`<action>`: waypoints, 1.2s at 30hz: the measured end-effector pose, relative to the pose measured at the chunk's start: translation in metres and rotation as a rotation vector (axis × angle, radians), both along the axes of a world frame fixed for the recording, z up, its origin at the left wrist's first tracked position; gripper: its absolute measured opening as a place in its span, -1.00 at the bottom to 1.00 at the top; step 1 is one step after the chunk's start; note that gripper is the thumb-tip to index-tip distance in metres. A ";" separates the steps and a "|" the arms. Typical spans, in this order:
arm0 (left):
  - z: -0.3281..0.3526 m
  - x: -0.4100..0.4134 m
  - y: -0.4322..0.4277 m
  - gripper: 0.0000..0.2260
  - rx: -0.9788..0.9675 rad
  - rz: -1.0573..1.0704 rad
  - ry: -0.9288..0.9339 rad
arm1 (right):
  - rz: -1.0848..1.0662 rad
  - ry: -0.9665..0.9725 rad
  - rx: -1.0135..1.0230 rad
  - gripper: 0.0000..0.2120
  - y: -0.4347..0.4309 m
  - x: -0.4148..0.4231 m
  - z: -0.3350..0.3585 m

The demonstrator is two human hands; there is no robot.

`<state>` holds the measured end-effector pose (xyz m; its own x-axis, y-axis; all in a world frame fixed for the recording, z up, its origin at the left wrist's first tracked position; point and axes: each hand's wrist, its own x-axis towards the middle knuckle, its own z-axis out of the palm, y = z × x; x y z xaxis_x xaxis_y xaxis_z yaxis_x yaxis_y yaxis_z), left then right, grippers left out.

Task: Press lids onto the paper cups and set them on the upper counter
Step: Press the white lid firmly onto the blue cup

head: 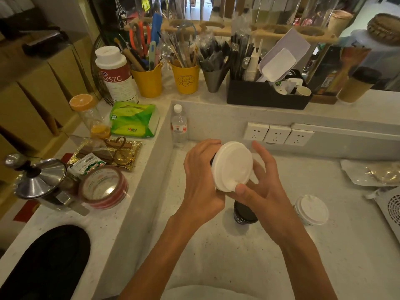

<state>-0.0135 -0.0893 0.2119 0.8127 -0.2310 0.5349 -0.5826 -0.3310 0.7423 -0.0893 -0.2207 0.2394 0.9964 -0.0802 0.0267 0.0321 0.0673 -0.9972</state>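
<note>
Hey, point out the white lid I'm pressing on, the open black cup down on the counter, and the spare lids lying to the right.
white lid (232, 164): head view, centre of its top face.
open black cup (244, 213): head view, dark inside of its mouth.
spare lids (312, 210): head view, top face of the uppermost lid.

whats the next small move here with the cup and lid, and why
Probably press the white lid down around its rim until it seats. The left hand grips the dark cup held tilted above the lower counter, and the right hand has its thumb on the lid's edge, so the lid looks placed but maybe not yet snapped on. Another open cup stands below.
</note>
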 end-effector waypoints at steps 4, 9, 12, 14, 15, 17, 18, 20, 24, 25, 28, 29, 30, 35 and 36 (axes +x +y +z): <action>0.000 -0.009 -0.002 -0.36 -0.117 0.009 -0.015 | 0.064 0.032 0.008 -0.26 -0.001 0.001 0.000; -0.008 -0.006 0.009 -0.39 -0.205 -0.024 0.041 | 0.076 0.064 -0.057 -0.27 0.006 0.007 -0.003; -0.021 -0.007 0.017 -0.18 -0.202 -0.028 0.137 | 0.151 0.113 0.016 -0.29 0.013 0.011 -0.010; -0.030 -0.014 0.016 -0.22 -0.226 0.011 0.164 | 0.139 0.154 0.123 -0.32 0.020 0.012 -0.015; -0.033 -0.017 0.015 -0.27 -0.247 0.034 0.180 | 0.106 0.160 0.126 -0.33 0.024 0.013 -0.018; -0.036 -0.020 0.012 -0.33 -0.273 0.068 0.221 | 0.046 0.159 0.061 -0.34 0.030 0.013 -0.023; -0.037 -0.020 0.011 -0.32 -0.283 0.081 0.230 | 0.029 0.152 0.019 -0.35 0.032 0.013 -0.025; -0.038 -0.018 0.010 -0.27 -0.303 0.082 0.228 | 0.003 0.135 -0.043 -0.35 0.033 0.015 -0.026; -0.042 -0.010 0.006 -0.23 -0.368 0.058 0.327 | 0.001 0.135 -0.111 -0.34 0.034 0.025 -0.025; -0.042 -0.008 0.004 -0.24 -0.378 0.064 0.362 | 0.003 0.141 -0.129 -0.34 0.034 0.029 -0.025; -0.041 -0.001 -0.002 -0.24 -0.425 0.075 0.412 | -0.002 0.148 -0.168 -0.36 0.033 0.042 -0.022; -0.040 0.002 -0.004 -0.24 -0.435 0.070 0.418 | -0.006 0.143 -0.189 -0.36 0.031 0.047 -0.022; -0.041 0.007 -0.005 -0.22 -0.438 0.055 0.432 | -0.006 0.139 -0.219 -0.36 0.028 0.052 -0.023; -0.082 0.031 -0.005 -0.17 -0.354 -0.021 0.613 | 0.061 0.341 -0.197 -0.42 -0.013 0.066 -0.049; -0.097 0.034 -0.005 -0.15 -0.363 -0.006 0.669 | 0.030 0.360 -0.257 -0.47 -0.023 0.064 -0.060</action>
<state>0.0204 -0.0938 0.1148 0.9898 -0.1400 -0.0280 0.0287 0.0032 0.9996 -0.0251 -0.2437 0.1794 0.9476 -0.0868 -0.3075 -0.3187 -0.1886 -0.9289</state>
